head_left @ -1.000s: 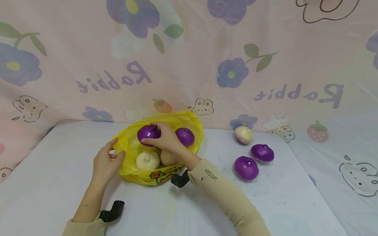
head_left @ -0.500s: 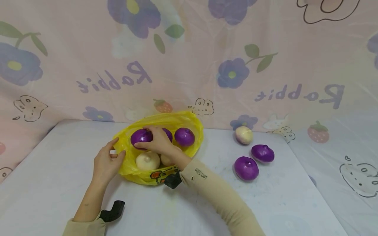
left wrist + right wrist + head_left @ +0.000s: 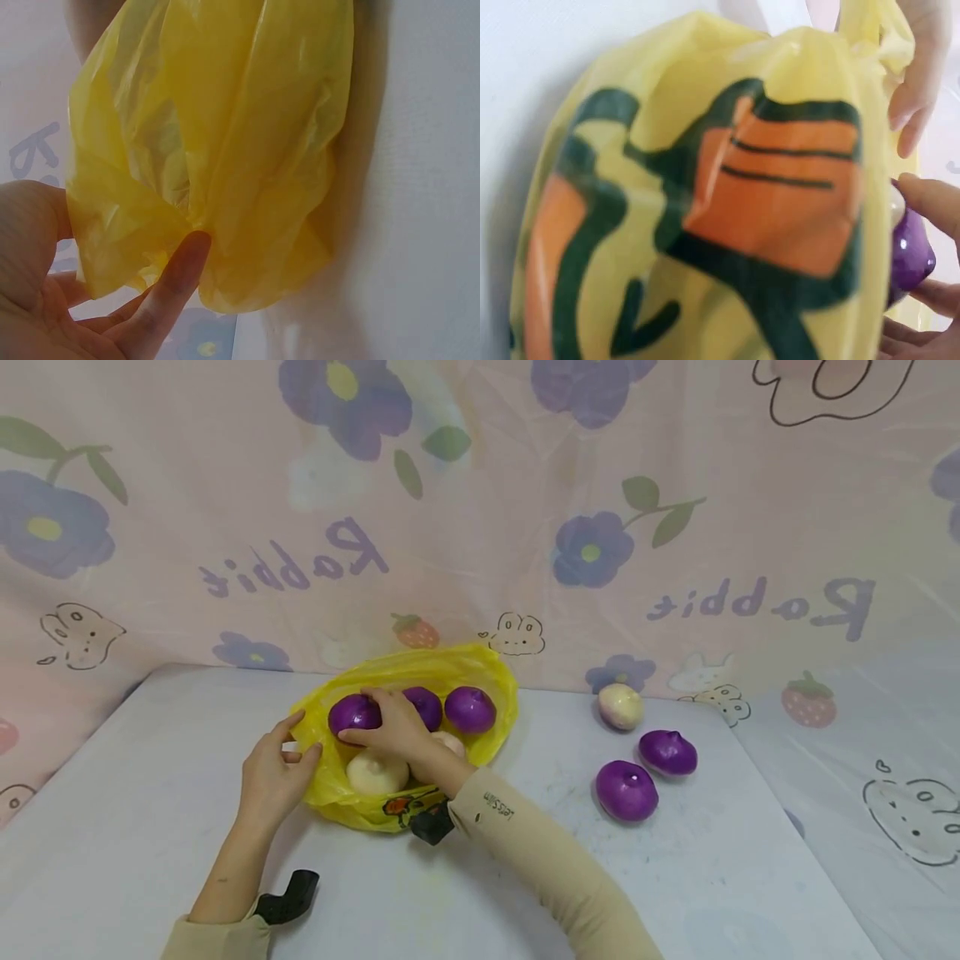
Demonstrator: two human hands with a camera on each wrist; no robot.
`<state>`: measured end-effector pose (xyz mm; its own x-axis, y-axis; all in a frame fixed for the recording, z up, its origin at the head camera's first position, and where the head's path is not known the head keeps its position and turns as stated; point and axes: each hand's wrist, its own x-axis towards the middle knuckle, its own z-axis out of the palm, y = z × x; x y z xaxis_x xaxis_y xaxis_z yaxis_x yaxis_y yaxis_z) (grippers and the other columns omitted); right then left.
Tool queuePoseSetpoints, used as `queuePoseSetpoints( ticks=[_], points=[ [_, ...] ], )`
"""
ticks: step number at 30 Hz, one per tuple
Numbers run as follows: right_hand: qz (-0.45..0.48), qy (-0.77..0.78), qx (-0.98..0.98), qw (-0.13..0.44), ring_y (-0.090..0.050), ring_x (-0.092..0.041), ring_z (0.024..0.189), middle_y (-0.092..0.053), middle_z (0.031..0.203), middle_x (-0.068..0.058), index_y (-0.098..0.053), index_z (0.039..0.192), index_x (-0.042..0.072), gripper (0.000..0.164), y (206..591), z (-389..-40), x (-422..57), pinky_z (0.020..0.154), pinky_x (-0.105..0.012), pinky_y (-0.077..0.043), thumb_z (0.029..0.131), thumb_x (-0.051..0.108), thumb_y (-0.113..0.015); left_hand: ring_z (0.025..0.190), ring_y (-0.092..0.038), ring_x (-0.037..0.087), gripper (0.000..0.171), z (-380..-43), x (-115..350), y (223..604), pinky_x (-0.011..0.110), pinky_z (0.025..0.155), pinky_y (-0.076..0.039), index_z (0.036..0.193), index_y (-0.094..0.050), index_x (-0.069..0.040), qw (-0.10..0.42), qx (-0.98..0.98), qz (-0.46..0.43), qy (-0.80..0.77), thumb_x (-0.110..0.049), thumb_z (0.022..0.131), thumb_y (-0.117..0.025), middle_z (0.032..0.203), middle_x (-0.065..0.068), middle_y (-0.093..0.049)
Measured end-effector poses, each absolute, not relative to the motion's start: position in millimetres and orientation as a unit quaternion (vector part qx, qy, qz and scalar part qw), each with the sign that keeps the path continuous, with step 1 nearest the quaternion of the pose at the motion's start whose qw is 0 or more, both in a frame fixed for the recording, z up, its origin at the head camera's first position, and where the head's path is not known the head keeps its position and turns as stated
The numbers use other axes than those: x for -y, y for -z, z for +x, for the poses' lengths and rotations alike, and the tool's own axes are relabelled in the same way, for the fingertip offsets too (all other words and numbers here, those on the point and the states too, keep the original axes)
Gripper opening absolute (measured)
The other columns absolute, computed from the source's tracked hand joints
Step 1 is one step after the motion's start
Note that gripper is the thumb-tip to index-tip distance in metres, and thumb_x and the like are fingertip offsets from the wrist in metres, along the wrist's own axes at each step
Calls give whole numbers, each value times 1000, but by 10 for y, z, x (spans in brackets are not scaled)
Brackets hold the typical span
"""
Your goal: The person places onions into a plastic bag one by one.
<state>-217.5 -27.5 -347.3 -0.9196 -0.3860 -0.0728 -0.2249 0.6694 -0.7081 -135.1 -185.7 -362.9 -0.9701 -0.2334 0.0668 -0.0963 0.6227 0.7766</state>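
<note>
A yellow plastic bag lies with its mouth spread wide on the table. My left hand pinches its left edge; in the left wrist view the thumb presses on the yellow film. Inside the bag, my right hand grips a glossy purple onion from its right side. A second purple onion sits partly behind that hand, and a third purple onion lies farther right. In front are a whitish onion and another pale onion, largely covered by the right hand and wrist.
On the right of the white table lie two purple onions, one nearer and one behind it, plus a pale onion at the back. A printed cloth hangs close behind the table. Black camera mounts stick out at both wrists.
My right hand has moved left and slightly down inside the bag with the purple onion. Another purple onion has come into sight behind it. My left hand stays on the bag's edge.
</note>
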Motion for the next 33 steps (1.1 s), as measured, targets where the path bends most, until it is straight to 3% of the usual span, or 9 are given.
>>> queuePoseSetpoints(
  ticks=[7, 15, 24, 33],
  points=[
    [-174, 407, -889, 113, -38, -22, 137, -42, 148, -5, -44, 143, 19, 68, 3450, -2163, 124, 112, -39, -33, 84, 38, -72, 101, -60, 38, 58, -1359, 1834, 3624, 25, 67, -50, 146, -36, -1, 74, 897, 92, 426, -19, 94, -55, 128, 29, -48],
    [-213, 424, -878, 63, -53, -27, 124, -50, 139, -10, -49, 139, 12, 60, 3435, -2163, -136, 102, -35, -44, 87, 31, -71, 99, -61, 39, 57, -1358, 1831, 3615, 17, 62, -45, 145, -37, 0, 87, 894, 88, 430, -17, 93, -55, 126, 30, -49],
    [-205, 471, -857, 45, -55, -25, 121, -53, 137, -10, -53, 135, 8, 53, 3407, -2146, -379, 96, -35, -48, 88, 23, -70, 98, -62, 38, 57, -1337, 1847, 3656, 14, 59, -44, 144, -38, 1, 86, 894, 91, 431, -17, 93, -56, 126, 29, -49],
    [-178, 493, -852, 7, -57, -32, 118, -58, 130, -16, -55, 131, 4, 49, 3337, -2109, -758, 94, -40, -50, 86, 19, -71, 98, -62, 39, 56, -1335, 1842, 3644, 14, 60, -44, 144, -39, 0, 91, 893, 88, 431, -17, 93, -55, 126, 29, -49]
  ],
)
